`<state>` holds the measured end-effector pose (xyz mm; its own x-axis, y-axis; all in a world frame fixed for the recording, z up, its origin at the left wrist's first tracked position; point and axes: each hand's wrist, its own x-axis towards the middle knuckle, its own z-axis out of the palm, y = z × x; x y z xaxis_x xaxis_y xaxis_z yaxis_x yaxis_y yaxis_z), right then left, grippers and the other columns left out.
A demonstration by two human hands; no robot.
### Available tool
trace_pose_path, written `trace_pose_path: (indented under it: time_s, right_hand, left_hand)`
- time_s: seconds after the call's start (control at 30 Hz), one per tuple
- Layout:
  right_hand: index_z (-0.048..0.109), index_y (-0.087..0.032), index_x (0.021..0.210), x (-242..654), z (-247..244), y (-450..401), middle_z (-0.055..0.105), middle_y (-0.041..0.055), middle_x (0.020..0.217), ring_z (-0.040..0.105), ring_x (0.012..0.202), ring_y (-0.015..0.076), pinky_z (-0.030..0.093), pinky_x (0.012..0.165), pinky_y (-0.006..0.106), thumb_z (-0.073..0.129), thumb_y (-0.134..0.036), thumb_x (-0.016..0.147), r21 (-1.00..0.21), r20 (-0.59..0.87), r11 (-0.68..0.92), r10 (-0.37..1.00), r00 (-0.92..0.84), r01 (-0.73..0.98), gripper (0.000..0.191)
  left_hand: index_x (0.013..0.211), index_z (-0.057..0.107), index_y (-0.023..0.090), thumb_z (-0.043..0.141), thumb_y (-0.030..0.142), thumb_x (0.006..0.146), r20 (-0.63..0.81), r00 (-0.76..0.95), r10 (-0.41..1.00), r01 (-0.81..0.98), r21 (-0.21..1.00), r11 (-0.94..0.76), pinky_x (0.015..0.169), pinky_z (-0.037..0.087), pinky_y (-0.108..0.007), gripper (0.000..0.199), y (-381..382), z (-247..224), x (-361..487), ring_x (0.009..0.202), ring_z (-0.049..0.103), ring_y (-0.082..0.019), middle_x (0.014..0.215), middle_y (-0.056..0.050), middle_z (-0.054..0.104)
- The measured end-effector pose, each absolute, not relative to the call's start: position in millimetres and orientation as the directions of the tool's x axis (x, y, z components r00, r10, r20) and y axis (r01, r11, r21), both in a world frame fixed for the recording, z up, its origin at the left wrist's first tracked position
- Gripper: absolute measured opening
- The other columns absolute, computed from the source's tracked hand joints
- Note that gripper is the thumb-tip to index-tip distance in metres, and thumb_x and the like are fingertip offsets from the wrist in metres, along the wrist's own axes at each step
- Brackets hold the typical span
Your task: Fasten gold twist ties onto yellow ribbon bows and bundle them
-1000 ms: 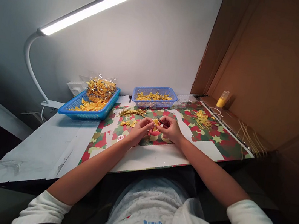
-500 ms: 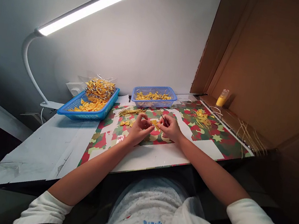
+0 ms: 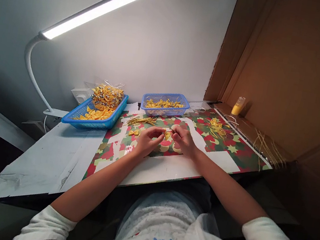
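We find the small yellow bow (image 3: 167,135) between our two hands, just above the patterned sheet (image 3: 235,157) that covers much of the surface (image 3: 46,154). Our left hand (image 3: 148,142) comes to it from the left, its grip narrow, thumb and forefinger meeting at the bow's near-left edge, so we have the bow pinched at the fingertips, with its body reaching out to the right of them. Our right hand (image 3: 185,140) is curled just to the right of the bow, the fingertips very close to it; we cannot tell whether that grip touches the bow or closes on anything, since the fingers hide what lies behind them. Left of our left hand, a couple of loose yellow bows (image 3: 133,133) lie on the sheet, and beyond the hand we see a bundle of gold ties (image 3: 141,121). The purple-blue basket (image 3: 165,113), with more yellow pieces inside, stands behind our hands, while the bright blue basket (image 3: 90,125), also filled with yellow pieces, is farther left. Well to the right of our right hand we have a heap of yellow strands (image 3: 216,128).
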<state>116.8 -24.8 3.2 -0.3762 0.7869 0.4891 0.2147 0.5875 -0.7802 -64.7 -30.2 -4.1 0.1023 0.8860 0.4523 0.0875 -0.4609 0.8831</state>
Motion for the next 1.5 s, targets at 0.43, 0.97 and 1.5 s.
trace_pose_path:
  time_s: [0.43,0.97,1.5]
  right_hand:
    - [0.040,-0.020,0.067,117.0,-0.6,-21.4,0.045,-0.0017,0.058,0.038,0.056,0.0117,0.024,0.057,0.026,0.043,-0.050,0.090,-0.642,0.382,0.540,0.841,-0.383,0.545,0.038]
    - [0.037,-0.019,0.062,115.9,2.0,-24.6,0.043,-0.0017,0.057,0.037,0.055,0.0111,0.023,0.056,0.026,0.043,-0.050,0.088,-0.629,0.372,0.512,0.859,-0.351,0.586,0.040]
    - [0.037,-0.019,0.060,116.0,4.2,-25.7,0.043,-0.0016,0.054,0.039,0.055,0.0108,0.023,0.055,0.026,0.045,-0.049,0.087,-0.649,0.341,0.482,0.876,-0.341,0.589,0.041]
  left_hand:
    - [0.089,0.076,0.019,0.080,0.027,0.067,0.461,0.016,0.887,0.021,0.887,-0.461,0.074,0.056,-0.030,0.024,-26.3,-7.7,-67.4,0.078,0.068,-0.017,0.088,-0.005,0.074]
    - [0.091,0.076,0.019,0.072,0.021,0.075,0.683,0.049,0.728,0.220,0.704,-0.675,0.069,0.057,-0.026,0.017,-24.3,-9.6,-68.8,0.073,0.068,-0.014,0.086,-0.005,0.073]
    - [0.091,0.074,0.019,0.068,0.015,0.078,0.814,0.101,0.572,0.436,0.480,-0.761,0.065,0.055,-0.024,0.015,-28.8,-3.6,-68.8,0.067,0.065,-0.011,0.081,-0.003,0.072]
